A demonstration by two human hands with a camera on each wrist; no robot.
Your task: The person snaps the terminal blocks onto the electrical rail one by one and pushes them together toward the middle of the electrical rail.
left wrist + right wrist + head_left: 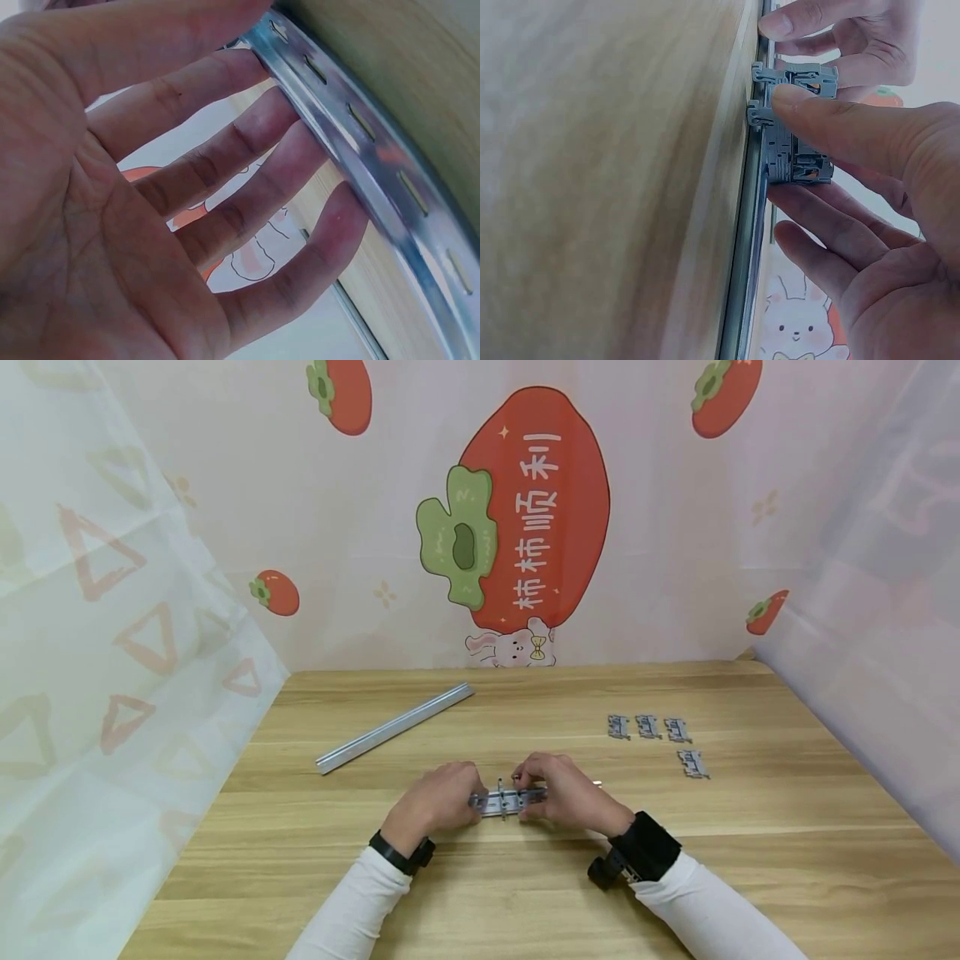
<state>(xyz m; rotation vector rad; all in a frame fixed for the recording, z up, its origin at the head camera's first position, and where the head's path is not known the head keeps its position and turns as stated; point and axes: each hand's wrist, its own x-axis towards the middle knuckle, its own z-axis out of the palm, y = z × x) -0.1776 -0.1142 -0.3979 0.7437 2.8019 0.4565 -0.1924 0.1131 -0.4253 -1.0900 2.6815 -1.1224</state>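
Between the hands, low over the wooden table, lies a slotted metal DIN rail [491,805]. The left hand [442,797] holds its left part; in the left wrist view the fingertips [346,214] lie against the rail's edge, beside a row of slots. A grey terminal block [810,75] stands upright across the rail. Close beside it, the right hand [562,795] pinches another grey terminal block [784,146] at the rail, thumb on one end and fingers at the other. Whether this block is clipped on I cannot tell.
A longer loose DIN rail [395,728] lies diagonally on the table at the back left. Several grey terminal blocks [647,727] lie at the back right. A printed sheet [652,527] hangs behind the table [480,893], and white sheets [97,652] flank both sides.
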